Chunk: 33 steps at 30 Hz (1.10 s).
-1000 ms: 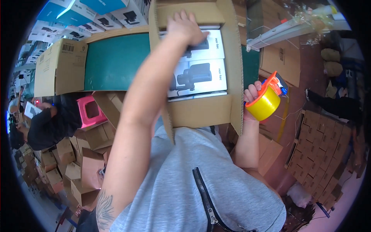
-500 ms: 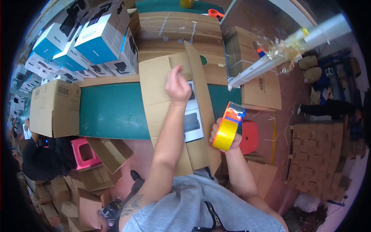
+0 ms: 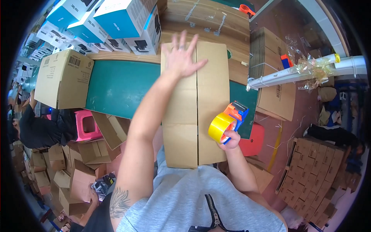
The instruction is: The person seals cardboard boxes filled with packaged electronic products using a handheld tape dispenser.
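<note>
A long brown cardboard box [image 3: 179, 112] lies in front of me, its two top flaps folded down so that they meet at a narrow seam. My left hand [image 3: 181, 58] is spread flat, fingers apart, over the far end of the flaps. In my right hand [image 3: 231, 140] is a tape dispenser [image 3: 236, 112], orange and blue, with a roll of yellow tape on it. It is held over the right flap, near the box's right edge. The flaps hide whatever lies inside the box.
White and blue product boxes [image 3: 116, 23] are stacked at the back left, beside a closed carton [image 3: 63, 79] on the green table [image 3: 119, 87]. Flattened cartons [image 3: 276, 73] and a white post [image 3: 293, 73] stand right. A co-worker [image 3: 48, 123] is at the left, near a pink stool [image 3: 85, 125].
The box's flaps have been folded shut over the white boxes seen inside earlier. My left hand has opened out flat on top. The tape dispenser has turned in my right hand.
</note>
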{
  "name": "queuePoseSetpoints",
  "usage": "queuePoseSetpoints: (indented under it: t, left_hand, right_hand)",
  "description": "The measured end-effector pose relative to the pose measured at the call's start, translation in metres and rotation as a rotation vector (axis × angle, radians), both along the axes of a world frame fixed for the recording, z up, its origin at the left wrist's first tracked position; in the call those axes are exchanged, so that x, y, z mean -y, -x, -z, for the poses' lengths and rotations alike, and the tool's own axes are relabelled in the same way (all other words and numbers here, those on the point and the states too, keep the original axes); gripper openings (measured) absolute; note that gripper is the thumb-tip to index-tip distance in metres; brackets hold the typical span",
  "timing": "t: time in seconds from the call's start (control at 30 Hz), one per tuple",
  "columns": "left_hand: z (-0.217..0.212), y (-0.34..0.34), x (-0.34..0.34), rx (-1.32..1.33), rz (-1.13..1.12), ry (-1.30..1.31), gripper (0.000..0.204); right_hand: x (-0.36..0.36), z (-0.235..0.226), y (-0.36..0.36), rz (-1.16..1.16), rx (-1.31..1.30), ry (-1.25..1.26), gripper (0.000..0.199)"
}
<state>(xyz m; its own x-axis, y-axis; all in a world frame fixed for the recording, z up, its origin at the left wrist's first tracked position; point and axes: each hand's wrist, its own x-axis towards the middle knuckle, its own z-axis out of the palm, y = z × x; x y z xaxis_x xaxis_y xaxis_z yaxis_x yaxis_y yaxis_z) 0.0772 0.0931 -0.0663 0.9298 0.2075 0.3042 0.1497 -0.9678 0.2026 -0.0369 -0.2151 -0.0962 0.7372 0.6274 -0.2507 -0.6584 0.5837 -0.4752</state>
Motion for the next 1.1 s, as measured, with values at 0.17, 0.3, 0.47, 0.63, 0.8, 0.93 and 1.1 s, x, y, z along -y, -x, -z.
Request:
queuePoseSetpoints:
  t: [0.17,0.3,0.47,0.63,0.8,0.93,1.1]
  left_hand:
    - [-0.011,-0.031,-0.017,-0.332,0.291,-0.015,0.071]
    - [-0.009,-0.032,-0.017,-0.205,0.25,-0.044,0.066]
    - [-0.042,-0.009,0.0,-0.1,0.303,-0.032,0.069]
    - [-0.04,0.005,-0.011,-0.28,0.084,0.132,0.073]
    - [0.003,0.053,-0.027,-0.131,-0.311,0.057,0.071]
    - [0.009,0.122,-0.031,-0.116,-0.471,0.068,0.07]
    - [0.012,0.185,-0.017,-0.165,-0.619,0.066,0.072]
  right_hand:
    - [0.019,-0.016,0.044,0.41,0.133,0.254,0.048]
    - [0.032,-0.016,0.106,0.63,0.176,0.548,0.056]
    - [0.018,0.004,0.125,0.921,0.024,0.616,0.047]
    - [0.032,0.006,0.074,1.076,0.061,0.651,0.051]
    - [0.071,-0.009,-0.016,0.777,0.247,0.685,0.053]
    - [0.073,-0.001,-0.032,0.614,0.512,0.661,0.061]
    - [0.07,0.002,-0.054,0.436,0.479,0.704,0.054]
